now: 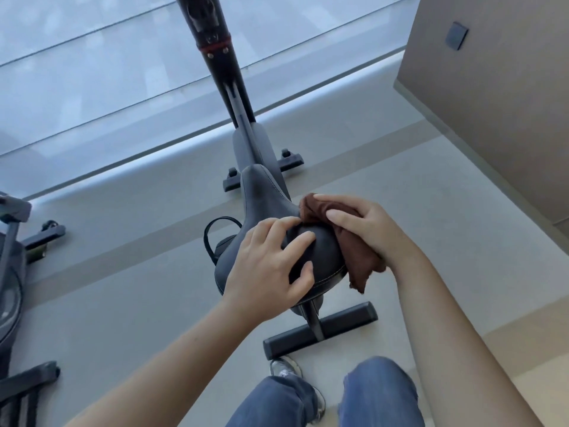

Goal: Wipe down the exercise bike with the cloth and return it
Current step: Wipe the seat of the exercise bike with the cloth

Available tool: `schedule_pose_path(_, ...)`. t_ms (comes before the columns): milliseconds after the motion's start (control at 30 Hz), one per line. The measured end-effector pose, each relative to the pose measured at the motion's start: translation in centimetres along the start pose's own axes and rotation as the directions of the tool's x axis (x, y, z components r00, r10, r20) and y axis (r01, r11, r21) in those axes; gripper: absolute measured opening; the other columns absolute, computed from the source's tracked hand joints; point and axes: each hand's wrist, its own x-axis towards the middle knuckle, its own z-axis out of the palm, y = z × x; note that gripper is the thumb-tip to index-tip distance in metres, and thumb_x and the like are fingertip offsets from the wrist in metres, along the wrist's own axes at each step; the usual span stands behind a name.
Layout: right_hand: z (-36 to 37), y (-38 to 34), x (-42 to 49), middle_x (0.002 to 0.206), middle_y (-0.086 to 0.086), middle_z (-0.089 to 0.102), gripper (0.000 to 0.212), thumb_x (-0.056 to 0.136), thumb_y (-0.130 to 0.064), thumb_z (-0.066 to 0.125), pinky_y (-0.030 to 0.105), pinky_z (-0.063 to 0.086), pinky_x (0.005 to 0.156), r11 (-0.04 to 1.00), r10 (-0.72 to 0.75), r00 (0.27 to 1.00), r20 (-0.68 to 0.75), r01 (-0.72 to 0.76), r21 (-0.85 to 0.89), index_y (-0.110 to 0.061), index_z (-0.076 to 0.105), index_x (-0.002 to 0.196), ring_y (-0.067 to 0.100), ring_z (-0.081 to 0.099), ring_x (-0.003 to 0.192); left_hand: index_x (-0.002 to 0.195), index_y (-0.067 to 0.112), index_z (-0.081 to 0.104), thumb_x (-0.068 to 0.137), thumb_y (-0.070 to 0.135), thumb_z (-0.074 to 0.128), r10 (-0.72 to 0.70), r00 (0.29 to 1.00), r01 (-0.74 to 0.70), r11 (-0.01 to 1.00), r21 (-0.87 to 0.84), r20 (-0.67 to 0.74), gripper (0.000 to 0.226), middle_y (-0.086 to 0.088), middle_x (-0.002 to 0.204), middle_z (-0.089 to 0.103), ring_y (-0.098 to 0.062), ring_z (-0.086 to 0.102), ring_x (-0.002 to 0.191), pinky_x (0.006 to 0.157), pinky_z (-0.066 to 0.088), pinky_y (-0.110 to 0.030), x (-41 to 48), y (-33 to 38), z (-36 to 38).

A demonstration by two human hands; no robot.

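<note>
A dark grey exercise bike [246, 140] stands in the middle of the floor, its black saddle [261, 189] pointing away from me. My right hand [366, 229] holds a brown cloth [358, 266] against the right rear side of the saddle, with cloth hanging down below the hand. My left hand [271, 263] rests on the rear left of the saddle, fingers spread and slightly bent on the leather. The bike's handlebar post [215, 41] rises toward the top of the view.
A second exercise machine [15, 272] stands at the left edge. A glass wall [107, 72] runs along the far side, and a beige wall [492, 103] with a dark switch plate is on the right. My jeans and a shoe [286, 368] show below, behind the bike's rear stabiliser bar [323, 331].
</note>
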Motion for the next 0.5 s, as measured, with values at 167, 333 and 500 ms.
schedule_pose_path(167,-0.1,0.3,-0.2,0.113,-0.015,0.066,0.027,0.083,-0.020,0.061,0.010,0.042,0.089,0.996,-0.066,0.998,-0.015,0.065,-0.063,-0.032,0.067,0.106,-0.001,0.057,0.108,0.104,0.012,0.065,0.078,0.029,0.051,-0.046,0.999,0.046,0.999,0.003,0.014,0.034,-0.010,0.114,0.059,-0.032,0.052,0.101,0.083,0.043,-0.041,0.2,0.3,-0.1)
schedule_pose_path(333,-0.9,-1.0,4.7,0.107,-0.011,0.069,0.025,0.088,-0.012,0.057,0.006,0.045,0.077,0.996,0.084,0.966,0.245,-0.078,-0.030,-0.022,0.067,0.110,-0.001,0.062,0.101,0.105,0.012,0.066,0.079,0.029,0.052,-0.137,0.990,0.137,0.991,-0.002,0.017,0.035,-0.011,0.115,0.060,-0.031,0.054,0.102,0.085,0.045,-0.041,0.1,0.9,-0.2)
schedule_pose_path(500,-1.0,-1.6,5.4,0.113,-0.012,0.066,0.030,0.087,-0.015,0.061,0.009,0.043,0.089,0.994,0.096,0.946,0.308,-0.073,-0.086,-0.024,0.064,0.115,-0.001,0.060,0.104,0.109,0.009,0.065,0.081,0.029,0.045,-0.420,0.905,0.419,0.907,-0.031,-0.066,0.040,-0.015,0.116,0.057,-0.032,0.053,0.104,0.092,0.042,-0.044,0.7,3.3,0.4)
